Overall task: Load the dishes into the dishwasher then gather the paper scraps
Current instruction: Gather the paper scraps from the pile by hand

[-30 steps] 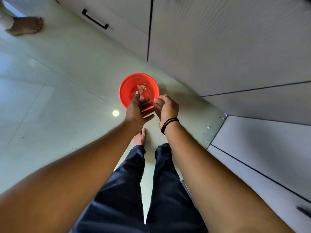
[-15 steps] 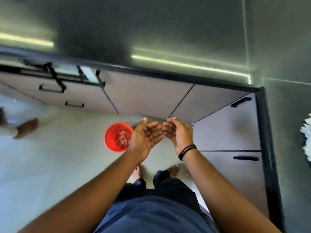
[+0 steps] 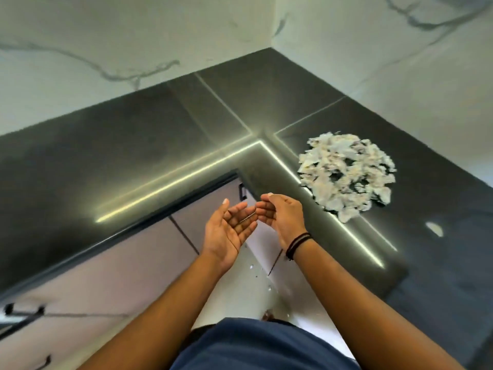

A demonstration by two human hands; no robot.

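My left hand (image 3: 229,233) and right hand (image 3: 282,217) hover cupped and empty in front of me, fingers loosely spread, holding nothing. Further off to the right, a large heap of paper scraps (image 3: 346,177) lies on the dark desk (image 3: 133,156), so I judge most of the gathering is left; no dishwasher is in sight.

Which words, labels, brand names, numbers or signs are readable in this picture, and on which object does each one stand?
None: no readable text appears anywhere.
Heap of white torn paper scraps: no print can be made out; too small and blurred.
Glossy dark stone countertop: only light reflections, no marking.
White marble-veined wall: grey veins only.
Black cord bracelet on the right wrist: plain.
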